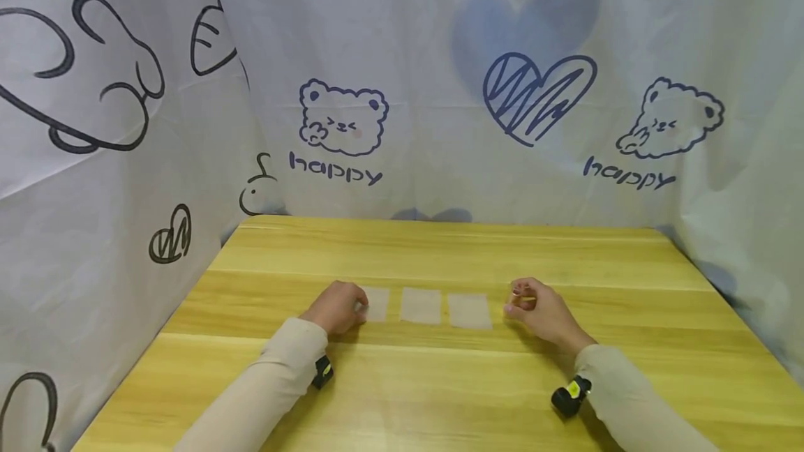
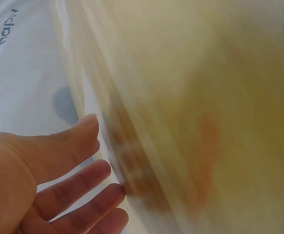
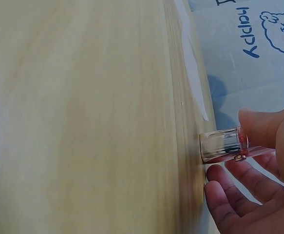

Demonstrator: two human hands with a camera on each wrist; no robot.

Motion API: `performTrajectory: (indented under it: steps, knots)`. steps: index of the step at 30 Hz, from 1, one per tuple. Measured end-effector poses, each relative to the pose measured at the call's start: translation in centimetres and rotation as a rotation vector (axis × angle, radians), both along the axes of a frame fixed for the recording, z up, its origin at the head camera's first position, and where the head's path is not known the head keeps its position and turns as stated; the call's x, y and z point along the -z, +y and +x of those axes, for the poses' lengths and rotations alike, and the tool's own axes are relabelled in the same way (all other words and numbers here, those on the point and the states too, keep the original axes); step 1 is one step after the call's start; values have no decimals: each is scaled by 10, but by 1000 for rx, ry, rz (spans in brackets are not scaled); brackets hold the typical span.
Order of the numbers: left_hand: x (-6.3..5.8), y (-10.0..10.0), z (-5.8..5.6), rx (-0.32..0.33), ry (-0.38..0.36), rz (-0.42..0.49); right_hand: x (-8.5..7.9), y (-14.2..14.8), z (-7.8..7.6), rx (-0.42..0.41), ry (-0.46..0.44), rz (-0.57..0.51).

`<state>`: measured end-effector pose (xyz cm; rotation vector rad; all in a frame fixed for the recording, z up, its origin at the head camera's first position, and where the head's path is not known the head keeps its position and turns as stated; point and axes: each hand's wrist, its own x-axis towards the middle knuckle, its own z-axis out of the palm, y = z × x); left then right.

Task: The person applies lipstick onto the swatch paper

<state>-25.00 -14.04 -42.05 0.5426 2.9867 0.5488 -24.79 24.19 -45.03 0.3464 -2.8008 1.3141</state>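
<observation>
Three pale, thin squares lie in a row on the wooden table: a left square (image 1: 378,304), a middle square (image 1: 421,305) and a right square (image 1: 469,311). At the left square's outer edge is my left hand (image 1: 339,307), its thumb and fingertips right at the sheet. The left wrist view shows those fingers fairly straight, grasping nothing. To the right of the row, my right hand (image 1: 540,309) pinches a small clear cylinder (image 3: 220,146) with a rose-gold ring around it. One end of this cylinder is right at the tabletop; the thumb covers part of the other end.
The yellow wooden table (image 1: 402,389) reaches back to a white curtain (image 1: 414,75) printed with bears and hearts. More of the printed cloth hangs along the left and right sides. Each wrist wears a small black camera (image 1: 570,397).
</observation>
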Motion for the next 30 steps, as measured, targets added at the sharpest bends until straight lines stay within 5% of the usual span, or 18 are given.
performTrajectory:
  steps: [30]
  knots:
    - [0, 2, 2, 11, 15, -40, -9, -3, -1, 6, -2, 74]
